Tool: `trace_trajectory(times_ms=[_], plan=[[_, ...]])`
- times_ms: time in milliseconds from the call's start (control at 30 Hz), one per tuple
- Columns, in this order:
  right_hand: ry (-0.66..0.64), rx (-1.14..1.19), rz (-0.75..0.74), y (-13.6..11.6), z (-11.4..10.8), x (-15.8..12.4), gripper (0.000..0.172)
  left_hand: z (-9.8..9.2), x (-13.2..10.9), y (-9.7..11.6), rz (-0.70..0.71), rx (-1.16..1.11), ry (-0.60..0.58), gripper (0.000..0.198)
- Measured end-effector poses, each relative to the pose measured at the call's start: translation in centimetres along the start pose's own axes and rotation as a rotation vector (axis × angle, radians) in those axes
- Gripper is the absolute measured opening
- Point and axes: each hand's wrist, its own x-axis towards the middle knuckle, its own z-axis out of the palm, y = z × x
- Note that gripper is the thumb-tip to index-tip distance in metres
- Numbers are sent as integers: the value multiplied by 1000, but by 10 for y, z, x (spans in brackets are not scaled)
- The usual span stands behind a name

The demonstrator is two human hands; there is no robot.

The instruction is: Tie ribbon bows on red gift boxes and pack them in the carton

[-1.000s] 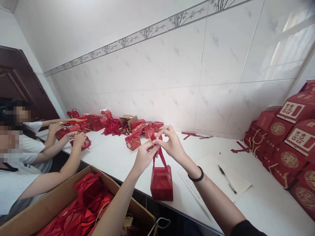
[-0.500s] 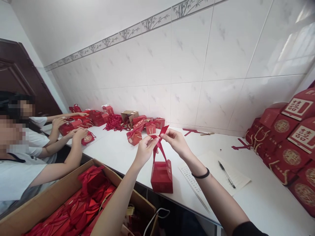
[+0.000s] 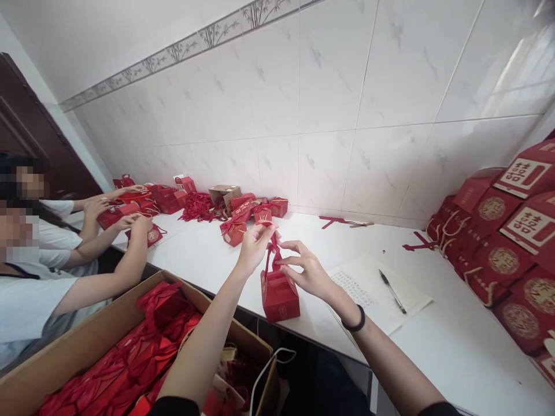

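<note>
A small red gift box [image 3: 280, 296] stands near the front edge of the white counter [image 3: 437, 346]. A red ribbon [image 3: 273, 251] rises from its top. My left hand [image 3: 252, 248] pinches the upper end of that ribbon above the box. My right hand [image 3: 306, 273] sits just right of the box top, its fingertips closed on the ribbon lower down. A black band circles my right wrist.
A cardboard carton [image 3: 87, 346] of red boxes stands at lower left. Two people at the left handle red boxes [image 3: 147, 236]. More small red boxes [image 3: 243, 216] and ribbons lie by the wall. Large red boxes [image 3: 507, 242] are stacked at right. A pen [image 3: 392, 283] lies on a paper sheet.
Both hands have come down toward the box top. The ribbon ends held high and apart earlier are now drawn together low, just above the box. The view has tilted a little.
</note>
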Motion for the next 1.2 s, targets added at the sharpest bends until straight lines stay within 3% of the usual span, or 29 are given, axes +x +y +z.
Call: trace_trajectory(times_ms=[100, 233, 400, 567, 700, 800, 933, 1067, 1200], plan=[[1, 98, 83, 5, 4, 3, 32, 1, 1, 0, 15, 4, -78, 37], [78, 205, 206, 13, 13, 7, 21, -2, 0, 0, 13, 37, -119, 36], [190, 175, 381, 16, 23, 13, 22, -6, -3, 1, 31, 81, -160, 35], [123, -56, 411, 14, 22, 20, 19, -4, -6, -1, 22, 66, -172, 36], [87, 107, 370, 9, 18, 20, 18, -7, -5, -7, -9, -6, -139, 36], [144, 304, 368, 5, 15, 16, 19, -9, -6, -10, -48, -79, -54, 35], [295, 515, 517, 4, 12, 11, 41, -10, -10, -11, -82, -202, 75, 36], [587, 407, 575, 5, 10, 3, 44, -12, -18, -17, -75, -312, 271, 39], [712, 234, 598, 3, 2, -14, 54, -22, -34, -31, -102, -348, 518, 27]])
